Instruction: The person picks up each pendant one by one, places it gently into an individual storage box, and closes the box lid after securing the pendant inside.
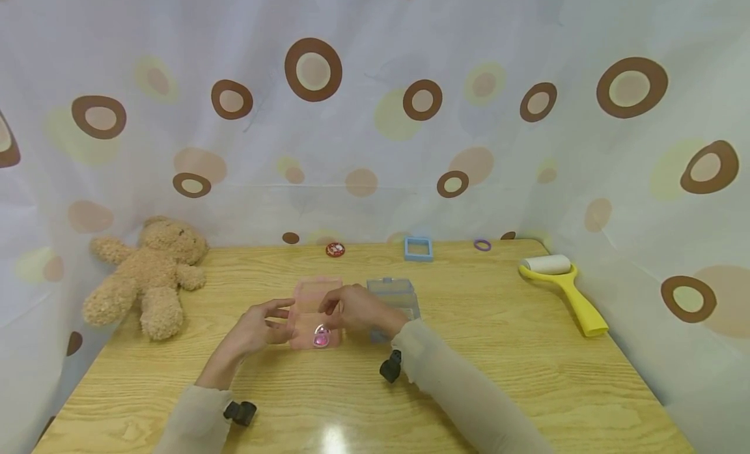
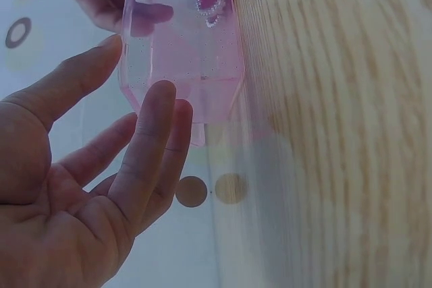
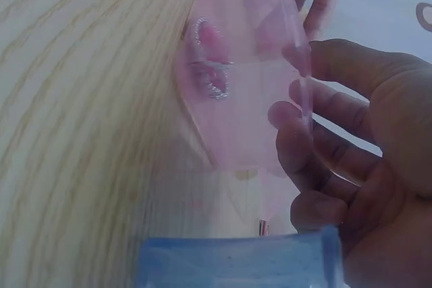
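An open pink see-through box [image 1: 316, 340] stands on the table, its lid [image 1: 319, 288] tipped back. Inside lies a pink gem ornament [image 1: 321, 337] edged with clear beads; its exact kind is unclear. At the box's left side is my left hand [image 1: 256, 328], thumb and fingers mostly straight, fingertips at the wall [image 2: 182, 92]. My right hand [image 1: 359, 307] reaches over the box's right edge with loosely bent fingers. In the right wrist view, its fingertips show pinkish through the plastic, with nothing visible between them. A blue see-through box [image 1: 391, 286] with raised lid sits just right, partly behind my right hand.
A teddy bear [image 1: 143, 271] leans at the far left. Along the back lie a red round badge [image 1: 335, 249], a light-blue square frame [image 1: 418, 257] and a purple ring [image 1: 482, 245]. A yellow-handled lint roller [image 1: 577, 304] lies at the right. Patterned curtain surrounds the table [image 1: 498, 363].
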{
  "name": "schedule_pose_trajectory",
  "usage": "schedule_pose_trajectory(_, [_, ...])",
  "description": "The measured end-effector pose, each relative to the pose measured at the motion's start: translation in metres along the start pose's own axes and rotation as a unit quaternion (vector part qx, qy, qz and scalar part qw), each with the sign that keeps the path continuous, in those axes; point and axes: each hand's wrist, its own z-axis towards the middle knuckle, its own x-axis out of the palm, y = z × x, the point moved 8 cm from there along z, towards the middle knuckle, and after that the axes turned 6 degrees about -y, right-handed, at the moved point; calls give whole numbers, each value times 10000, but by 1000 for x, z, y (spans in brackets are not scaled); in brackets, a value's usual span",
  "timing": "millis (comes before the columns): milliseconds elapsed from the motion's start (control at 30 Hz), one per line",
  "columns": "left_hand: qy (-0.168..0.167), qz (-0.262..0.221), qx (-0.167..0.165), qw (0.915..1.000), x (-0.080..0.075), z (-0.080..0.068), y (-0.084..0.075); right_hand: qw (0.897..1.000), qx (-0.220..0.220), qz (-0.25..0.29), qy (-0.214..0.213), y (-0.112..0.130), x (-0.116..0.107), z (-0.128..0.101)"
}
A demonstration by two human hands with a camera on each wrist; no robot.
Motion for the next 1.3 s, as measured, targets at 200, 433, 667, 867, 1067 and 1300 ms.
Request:
schedule_pose_trajectory(200, [-18, 25, -16, 10000, -1, 0, 0, 9999, 49, 90, -80, 0, -9, -1])
schedule_pose_trajectory(433, [0, -36, -39, 10000, 0, -1, -1, 9987, 13, 301, -410, 4, -24, -1])
schedule_pose_trajectory(667, [6, -35, -24, 10000, 0, 0, 0, 9962, 383, 395, -670, -6, -33, 1])
schedule_pose_trajectory(867, [1, 9, 7, 10000, 0, -1, 0, 9915, 752, 625, -855, -17, -36, 0])
schedule_pose_trajectory(1067, [-12, 21, -9, 10000, 0, -1, 1, 9889, 864, 815, -891, -23, -38, 1])
schedule_pose_trajectory(1300, [-34, 63, -13, 10000, 0, -2, 0, 9889, 992, 771, -790, -23, -37, 3])
